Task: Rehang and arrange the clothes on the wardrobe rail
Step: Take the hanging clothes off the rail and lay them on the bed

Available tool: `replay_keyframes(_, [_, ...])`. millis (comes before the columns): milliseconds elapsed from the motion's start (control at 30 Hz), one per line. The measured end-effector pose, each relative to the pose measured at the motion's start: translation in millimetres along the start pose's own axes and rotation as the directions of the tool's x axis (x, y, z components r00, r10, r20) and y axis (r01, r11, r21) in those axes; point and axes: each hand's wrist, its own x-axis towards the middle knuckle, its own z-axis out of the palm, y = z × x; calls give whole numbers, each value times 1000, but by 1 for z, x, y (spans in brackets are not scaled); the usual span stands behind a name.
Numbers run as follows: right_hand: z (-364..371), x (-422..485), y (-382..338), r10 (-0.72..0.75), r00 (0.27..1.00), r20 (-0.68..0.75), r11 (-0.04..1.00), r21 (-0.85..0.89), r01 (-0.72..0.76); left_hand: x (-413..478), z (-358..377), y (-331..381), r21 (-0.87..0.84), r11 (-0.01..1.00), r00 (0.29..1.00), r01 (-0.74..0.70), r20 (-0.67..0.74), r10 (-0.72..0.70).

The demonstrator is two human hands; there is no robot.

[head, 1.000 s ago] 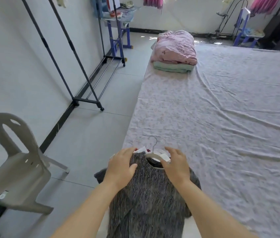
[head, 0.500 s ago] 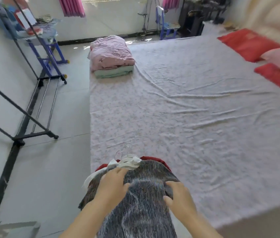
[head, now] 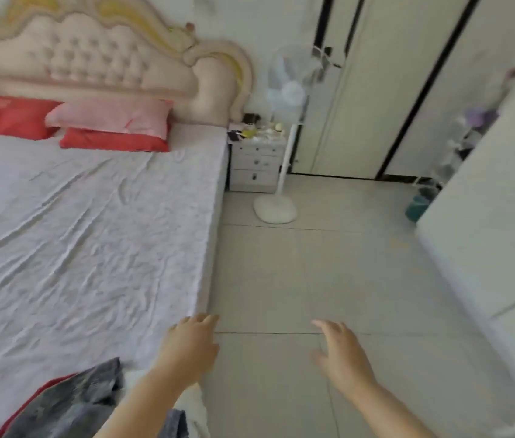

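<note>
On my feed the bed (head: 76, 232), under a creased pale sheet, fills everything from 7 to 10 o'clock, and the pale tiled floor (head: 313, 279) takes the middle down to 5 o'clock. A white cabinet (head: 486, 216) runs along the edge from 3 to 4 o'clock, with tall cream doors (head: 360, 105) edged in black at 1 o'clock. The tufted headboard (head: 92, 58) sits at 11 o'clock above a pink pillow (head: 111, 116) stacked on a red pillow (head: 114, 142). A white standing fan (head: 287, 90) stands at 12 o'clock, just beside a cluttered nightstand (head: 256, 165). The grey speckled garment (head: 70, 403) lies crumpled on the near corner of the bed at 7 o'clock, with a red garment (head: 28, 403) showing under its edge. My left hand (head: 191, 346), at 6 o'clock above the mattress corner, has loosely extended fingers and holds nothing. My right hand (head: 341, 355), at 5 o'clock over the floor, is spread wide and empty, and is blurred.
</note>
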Motion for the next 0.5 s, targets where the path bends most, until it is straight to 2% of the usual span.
replay_keyframes(100, [-39, -58, 85, 234, 966, -108, 972, 54, -229, 20, 5, 105, 66, 968, 970, -243, 29, 241])
replay_keyframes(167, [-60, -103, 136, 379, 908, -176, 923, 139, -358, 22, 14, 178, 80, 910, 914, -406, 48, 403])
replay_keyframes(333, [-109, -224, 245, 652, 697, -298, 756, 326, -567, -5, 48, 362, 105, 679, 687, -726, 119, 716])
replay_keyframes(500, [-148, -327, 344, 780, 507, -367, 624, 400, -671, -61, 86, 534, 69, 444, 450, -893, 122, 885])
